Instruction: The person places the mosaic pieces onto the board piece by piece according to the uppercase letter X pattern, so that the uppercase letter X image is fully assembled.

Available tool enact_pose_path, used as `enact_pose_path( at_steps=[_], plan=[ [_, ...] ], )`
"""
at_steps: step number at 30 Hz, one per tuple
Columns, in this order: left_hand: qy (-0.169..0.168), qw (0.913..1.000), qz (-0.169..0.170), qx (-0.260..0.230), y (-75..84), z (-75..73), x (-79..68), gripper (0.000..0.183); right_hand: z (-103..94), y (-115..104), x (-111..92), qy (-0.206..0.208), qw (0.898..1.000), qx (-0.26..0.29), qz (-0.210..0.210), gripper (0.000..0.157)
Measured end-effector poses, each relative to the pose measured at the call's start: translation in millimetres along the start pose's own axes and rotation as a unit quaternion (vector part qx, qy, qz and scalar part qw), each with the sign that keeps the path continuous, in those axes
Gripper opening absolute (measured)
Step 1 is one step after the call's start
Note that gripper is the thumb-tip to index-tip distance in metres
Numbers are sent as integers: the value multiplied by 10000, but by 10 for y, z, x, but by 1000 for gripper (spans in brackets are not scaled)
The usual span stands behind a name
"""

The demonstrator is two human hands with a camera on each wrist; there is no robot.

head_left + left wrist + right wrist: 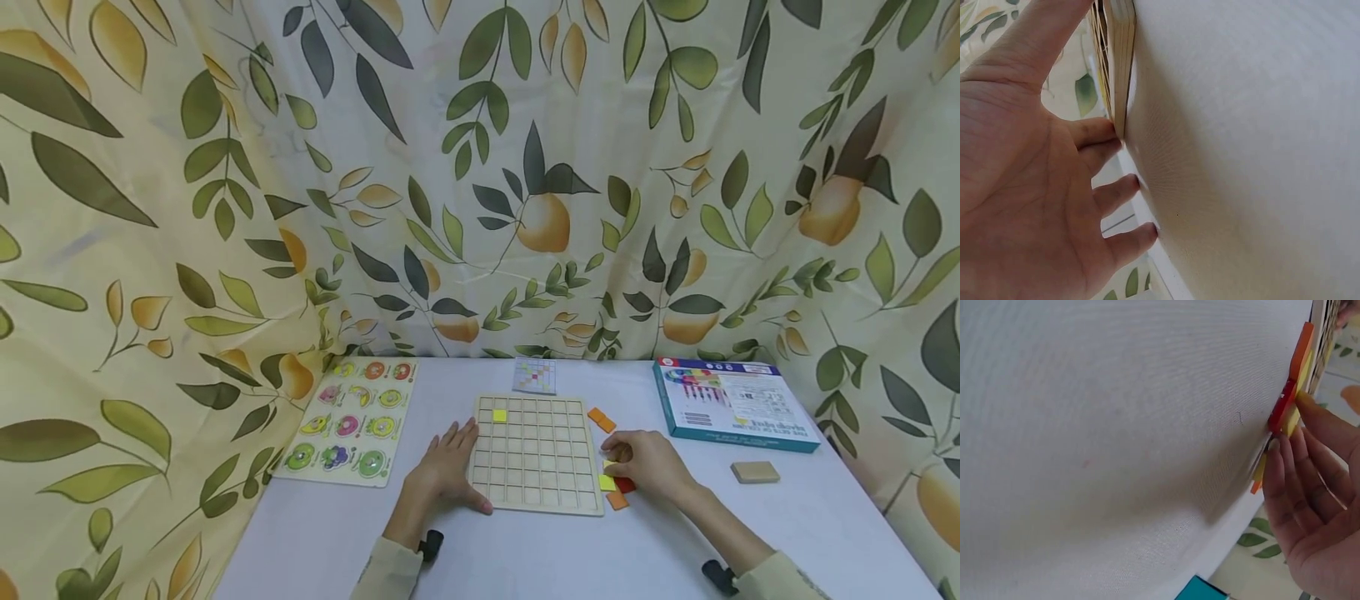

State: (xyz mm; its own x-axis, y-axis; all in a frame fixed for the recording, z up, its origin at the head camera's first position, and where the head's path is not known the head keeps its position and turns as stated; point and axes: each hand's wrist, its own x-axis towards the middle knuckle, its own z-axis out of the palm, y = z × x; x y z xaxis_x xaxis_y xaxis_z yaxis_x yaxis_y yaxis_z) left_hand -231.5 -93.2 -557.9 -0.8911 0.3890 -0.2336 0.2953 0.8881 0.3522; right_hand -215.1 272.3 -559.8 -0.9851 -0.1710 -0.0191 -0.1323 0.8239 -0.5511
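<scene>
A wooden grid board [536, 454] lies flat in the middle of the table, one yellow tile [499, 416] in a cell near its top left. My left hand [446, 467] is spread at the board's left side, with fingers along that edge and the thumb at the near corner; in the left wrist view, fingertips [1107, 128] meet the board's side. Right of the board, my right hand [648, 467] bends over a small group of tiles. Its thumb and fingertips pinch a yellow tile [1290, 424], close to a red tile [1280, 406] and an orange tile [1300, 350].
Orange tiles [602, 419] lie off the board's upper right. A small pattern card [535, 375] is behind the board. To the left lies a fruit picture board [348, 421]; to the right are a flat box [735, 404] and a small wooden block [755, 472]. A leaf-printed curtain [495, 208] hangs behind.
</scene>
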Motion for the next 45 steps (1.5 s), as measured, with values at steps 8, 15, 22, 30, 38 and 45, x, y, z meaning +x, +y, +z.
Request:
enact_pose_path(
  at_steps=[8,15,22,30,38,45],
  plan=[
    [30,10000,-46,-13,-27,7,6,143,13,-11,-1,91,9997,196,99,34],
    [-24,10000,-39,52,-21,28,21,141,-95,-5,27,-27,9944,982,383,32],
    [34,10000,-24,55,-17,42,27,143,-135,-112,222,339,9889,1447,-2,30],
    [8,10000,17,41,-32,26,21,143,38,-332,525,327,9839,1756,22,31],
    [-12,9999,-16,120,-41,45,41,144,247,-535,762,300,9791,2006,-173,28],
    [11,10000,43,-27,-28,14,22,143,415,-693,908,163,9736,2272,-117,27]
  ],
)
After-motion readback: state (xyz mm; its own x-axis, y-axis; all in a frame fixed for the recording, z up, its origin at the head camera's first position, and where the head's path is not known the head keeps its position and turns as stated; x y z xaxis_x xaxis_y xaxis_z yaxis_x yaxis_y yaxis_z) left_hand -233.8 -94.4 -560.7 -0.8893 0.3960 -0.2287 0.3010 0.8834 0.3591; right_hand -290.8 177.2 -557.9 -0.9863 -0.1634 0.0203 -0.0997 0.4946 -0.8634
